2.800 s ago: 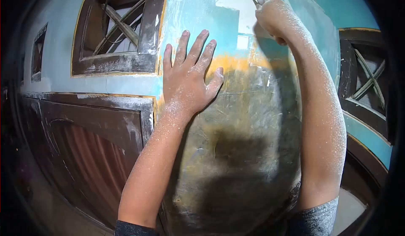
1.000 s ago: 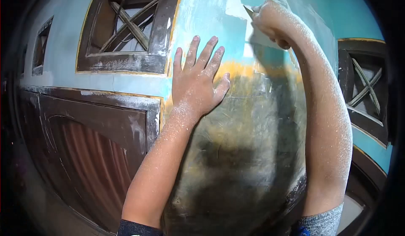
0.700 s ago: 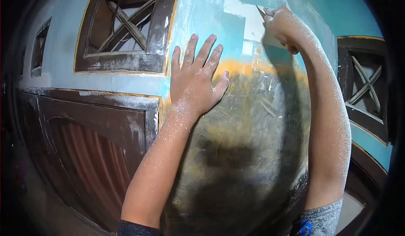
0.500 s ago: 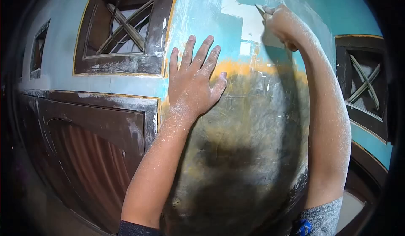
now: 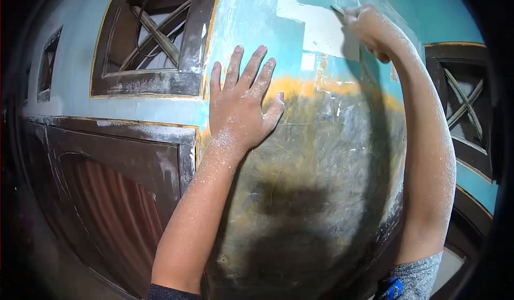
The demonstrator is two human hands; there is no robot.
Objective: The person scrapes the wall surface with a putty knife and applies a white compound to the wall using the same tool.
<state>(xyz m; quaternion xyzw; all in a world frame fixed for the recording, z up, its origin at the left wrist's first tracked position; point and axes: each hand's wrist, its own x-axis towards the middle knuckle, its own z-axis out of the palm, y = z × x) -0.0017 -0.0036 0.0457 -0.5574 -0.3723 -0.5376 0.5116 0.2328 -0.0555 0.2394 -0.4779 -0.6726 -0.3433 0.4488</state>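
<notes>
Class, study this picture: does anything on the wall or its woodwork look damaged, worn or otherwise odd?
Yes. The wall has lost its turquoise paint: a pale bare patch shows beside the right hand, which holds a scraper; below the flat left hand it is scuffed grey. White dust speckles both arms and the window frame.

Left hand [image 5: 238,107] flat on the scraped turquoise plaster wall [image 5: 316,155], right of a dark wooden lattice window [image 5: 155,37]; right hand [image 5: 375,29] higher, holding a thin metal scraper [image 5: 338,9] against it.
</notes>
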